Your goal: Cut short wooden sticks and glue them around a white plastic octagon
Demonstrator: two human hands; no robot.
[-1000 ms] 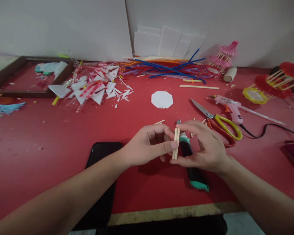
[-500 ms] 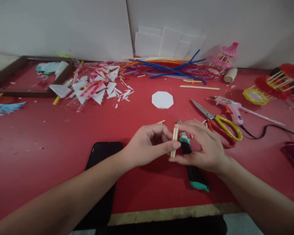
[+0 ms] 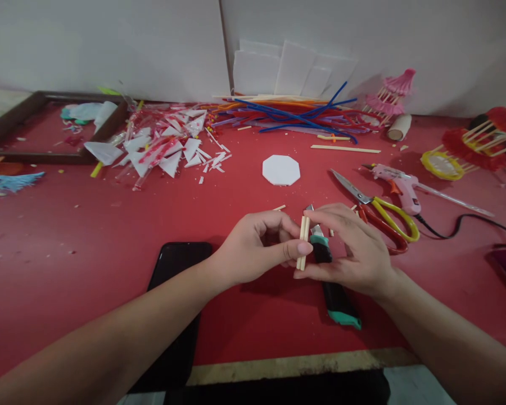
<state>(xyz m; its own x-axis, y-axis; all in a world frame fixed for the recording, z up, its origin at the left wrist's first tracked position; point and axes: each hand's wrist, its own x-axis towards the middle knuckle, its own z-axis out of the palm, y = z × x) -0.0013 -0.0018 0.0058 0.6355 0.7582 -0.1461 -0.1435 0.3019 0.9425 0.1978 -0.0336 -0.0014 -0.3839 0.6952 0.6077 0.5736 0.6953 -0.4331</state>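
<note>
Between my hands, over the red table, I hold short pale wooden sticks (image 3: pixel 302 244) side by side; at least two show. My left hand (image 3: pixel 257 247) pinches them near the middle, thumb across the front. With thumb and a fingertip, my right hand (image 3: pixel 354 250) grips them by the bottom and top ends. Under the right hand lies a black and green utility knife (image 3: pixel 337 301) with its blade out, partly covered. A white octagonal piece (image 3: pixel 280 170) rests flat beyond my hands.
Scissors (image 3: pixel 375 211) and a pink glue gun (image 3: pixel 400 185) with a cord lie right. Left of me is a black phone (image 3: pixel 181 264), partly under my forearm. Scraps (image 3: pixel 164 140), pipe cleaners (image 3: pixel 295 115), a dark frame (image 3: pixel 46 158) and stick models (image 3: pixel 472 146) stand further back.
My hands hold the same grip on the sticks, almost unmoved. The whole view has shifted very slightly; nothing is let go or taken up.
</note>
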